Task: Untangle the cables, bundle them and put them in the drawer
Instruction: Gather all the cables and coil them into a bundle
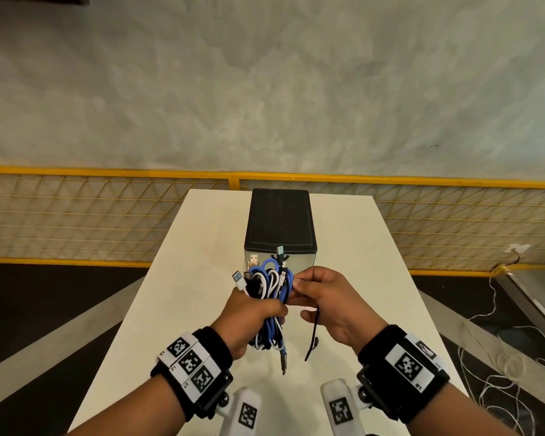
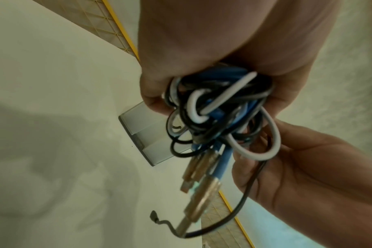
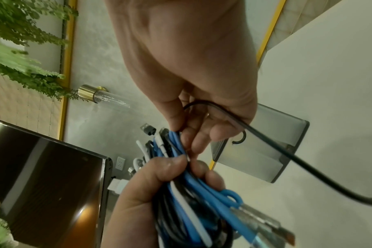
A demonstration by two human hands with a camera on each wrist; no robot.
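A bundle of blue, white and black cables (image 1: 269, 287) (image 2: 219, 109) (image 3: 193, 189) is held above the white table (image 1: 202, 247). My left hand (image 1: 252, 313) (image 3: 151, 184) grips the bundle round its middle; plugs stick out above and below the fist. My right hand (image 1: 315, 294) (image 2: 287, 159) (image 3: 191, 100) touches the bundle's right side and pinches a thin black tie (image 1: 312, 335) (image 3: 287, 154) that hangs down from its fingers. The small drawer unit (image 1: 279, 225) with a black top stands just behind the hands, its translucent drawer fronts (image 2: 146, 134) (image 3: 257, 147) closed.
A yellow mesh fence (image 1: 107, 215) runs behind the table. Loose white cords (image 1: 501, 372) lie on the floor at the right. A dark screen (image 3: 42, 176) and green plants (image 3: 21, 50) show in the right wrist view.
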